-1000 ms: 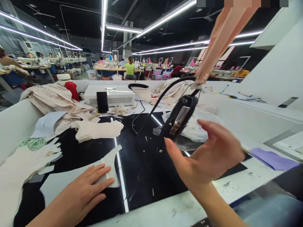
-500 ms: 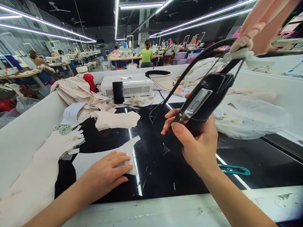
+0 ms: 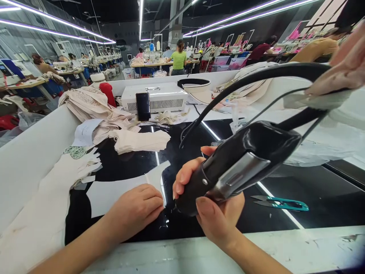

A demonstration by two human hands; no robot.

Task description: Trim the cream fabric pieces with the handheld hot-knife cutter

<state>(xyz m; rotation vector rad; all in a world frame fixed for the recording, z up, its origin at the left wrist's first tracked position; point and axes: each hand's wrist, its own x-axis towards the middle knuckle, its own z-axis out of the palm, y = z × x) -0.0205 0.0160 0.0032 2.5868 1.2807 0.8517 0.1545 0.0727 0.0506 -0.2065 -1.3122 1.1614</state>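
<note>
In my right hand [image 3: 216, 213] is a black corded hand tool [image 3: 236, 160] with a metal lever along its side; my fingers wrap its lower end, thumb near the lever. It tilts down to the left, and its tip is close to my left hand [image 3: 139, 209]. My left hand is closed at the lower right corner of a flat white fabric piece [image 3: 111, 192], fingers curled together and thumb hidden. A narrow strip of that piece reaches away past my knuckles. Under it lies a glossy black tabletop [image 3: 194, 224].
Teal thread snips [image 3: 288, 203] lie to the right. Stacked cream fabric pieces [image 3: 142, 140] and a longer pile [image 3: 48, 190] lie left. A phone [image 3: 143, 106] leans on a white vented box [image 3: 168, 101]. The tool's thick cord [image 3: 256, 74] arches to pink cloth [image 3: 342, 76] upper right.
My right hand has brought the black tool down and left, nearer my left hand. My left hand's fingers, flat on the fabric before, have curled together at its corner.
</note>
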